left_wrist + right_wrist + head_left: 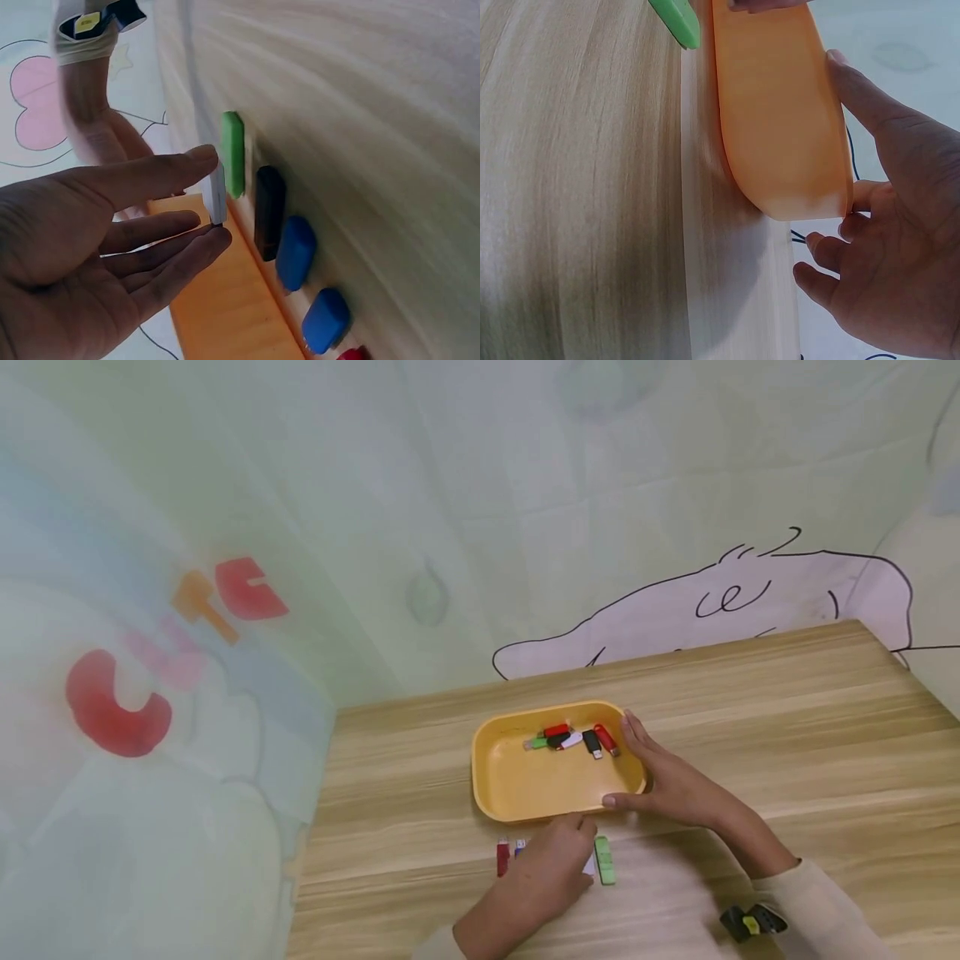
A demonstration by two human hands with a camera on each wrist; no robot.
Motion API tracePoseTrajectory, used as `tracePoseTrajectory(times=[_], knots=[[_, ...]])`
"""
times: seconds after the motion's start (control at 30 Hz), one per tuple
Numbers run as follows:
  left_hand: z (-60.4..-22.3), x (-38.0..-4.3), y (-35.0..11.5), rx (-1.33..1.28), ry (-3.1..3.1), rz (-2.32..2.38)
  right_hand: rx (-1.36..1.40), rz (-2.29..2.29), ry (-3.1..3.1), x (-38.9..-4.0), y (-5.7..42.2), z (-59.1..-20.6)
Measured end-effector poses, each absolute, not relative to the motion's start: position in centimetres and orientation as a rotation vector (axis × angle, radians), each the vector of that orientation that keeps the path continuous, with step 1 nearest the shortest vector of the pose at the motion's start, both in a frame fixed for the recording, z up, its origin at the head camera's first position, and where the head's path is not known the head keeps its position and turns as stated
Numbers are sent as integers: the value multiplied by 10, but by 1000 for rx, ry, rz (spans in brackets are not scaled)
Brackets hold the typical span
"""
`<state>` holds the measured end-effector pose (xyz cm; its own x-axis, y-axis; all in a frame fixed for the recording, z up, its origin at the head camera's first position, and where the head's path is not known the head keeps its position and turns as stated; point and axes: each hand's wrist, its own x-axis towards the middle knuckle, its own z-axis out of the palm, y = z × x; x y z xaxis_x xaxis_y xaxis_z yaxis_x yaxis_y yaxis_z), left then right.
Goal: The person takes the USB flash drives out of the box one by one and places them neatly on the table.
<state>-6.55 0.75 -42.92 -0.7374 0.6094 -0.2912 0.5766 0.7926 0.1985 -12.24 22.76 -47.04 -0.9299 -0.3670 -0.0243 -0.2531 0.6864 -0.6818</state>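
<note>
My left hand [546, 870] pinches a white USB stick [215, 191] between thumb and fingertips, just in front of the tray. Close by on the table lies a row of USB sticks: a green one [233, 154], a black one [269, 214], two blue ones, the nearer-to-green blue stick [295, 253] among them, and a red one [502, 858]. My right hand [678, 785] holds the right end of the yellow-orange tray [536, 789], thumb on its near rim and fingers at the far corner. The left hand hides part of the row in the head view.
Inside the tray, toward its back, lie several USB sticks, including a red stick [606, 739], a black stick [592, 744] and a white stick [571, 741]. The wooden table [787, 718] meets a patterned cloth backdrop [450, 527] behind and at the left.
</note>
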Motion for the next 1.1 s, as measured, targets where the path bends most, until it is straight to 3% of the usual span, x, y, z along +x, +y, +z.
tracePoseTrajectory(times=[1.1], knots=[[-446, -60, 14, 1029, 2678, -2, -492, -1070, 2746, -122, 226, -470]])
